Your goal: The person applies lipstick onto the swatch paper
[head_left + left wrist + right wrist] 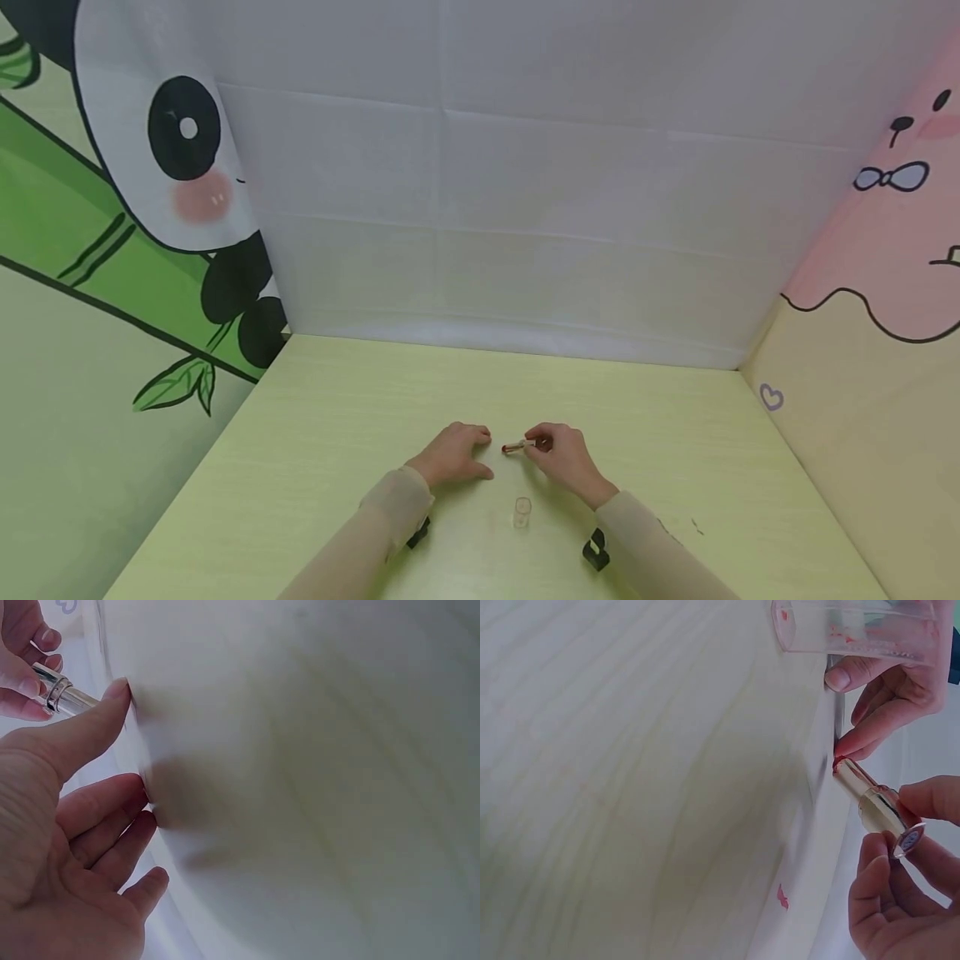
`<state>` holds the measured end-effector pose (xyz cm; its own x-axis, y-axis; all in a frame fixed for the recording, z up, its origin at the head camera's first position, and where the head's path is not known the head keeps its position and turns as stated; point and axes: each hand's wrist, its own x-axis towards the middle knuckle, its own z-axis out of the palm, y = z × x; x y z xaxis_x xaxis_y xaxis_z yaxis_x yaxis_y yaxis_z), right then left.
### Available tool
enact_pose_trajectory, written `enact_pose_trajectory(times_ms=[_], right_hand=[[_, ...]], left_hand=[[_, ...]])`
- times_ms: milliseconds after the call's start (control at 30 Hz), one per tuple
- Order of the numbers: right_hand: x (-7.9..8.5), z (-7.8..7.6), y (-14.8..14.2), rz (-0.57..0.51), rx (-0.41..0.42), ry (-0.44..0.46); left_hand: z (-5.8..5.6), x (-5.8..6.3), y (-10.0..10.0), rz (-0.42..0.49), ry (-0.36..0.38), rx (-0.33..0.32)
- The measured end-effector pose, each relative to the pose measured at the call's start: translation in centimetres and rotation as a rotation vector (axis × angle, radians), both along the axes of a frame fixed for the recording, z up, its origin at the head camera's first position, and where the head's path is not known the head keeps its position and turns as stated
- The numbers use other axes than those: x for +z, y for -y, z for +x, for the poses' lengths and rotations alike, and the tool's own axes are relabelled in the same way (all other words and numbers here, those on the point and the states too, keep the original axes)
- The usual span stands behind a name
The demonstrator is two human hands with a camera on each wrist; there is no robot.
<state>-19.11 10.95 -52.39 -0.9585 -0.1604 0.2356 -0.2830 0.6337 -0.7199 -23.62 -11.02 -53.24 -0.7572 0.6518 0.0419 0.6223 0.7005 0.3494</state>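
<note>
"Painted walls (82, 450) stand on both sides, with a panda (135, 150) on the left one; a white sheet (540, 183) hangs at the back; a pale counter (337, 392) lies below; so where is the lipstick (875, 806)?"

"Just over the counter, I think; the right grip (564, 460) pinches the back part of its gold tube between thumb and fingers; the red end (840, 762) points at the left grip (453, 454), but a gap lies between them."

"Why pinch it by the back?"

"My guess is that it keeps the fingers off the red end, since red stuff can smear; its round bottom (909, 840) pokes out past the fingers, so you can spot a label there."

"Does the left grip hold anything?"

"No, nothing; it is loose, thumb and fingers apart and a little bent, down by the counter; I can't tell if the tips touch; maybe it just rests there."

"What about that clear cup (522, 513)?"

"It stands up on the counter, nearer the person than both grips; I see red smears (844, 636) on it, and nothing inside that I can make out; perhaps it sits there to be out of the way."
</note>
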Motion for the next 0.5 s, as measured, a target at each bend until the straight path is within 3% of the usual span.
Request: enact_pose_trajectory(times_ms=[233,500], right_hand=[[-0.29,-0.18,0.01,0.006,-0.005,0.003],[-0.44,-0.39,0.08,0.026,-0.011,0.008]], left_hand=[[0.00,0.10,-0.19,-0.024,0.021,0.010],[-0.09,0.01,-0.08,-0.025,-0.022,-0.018]])
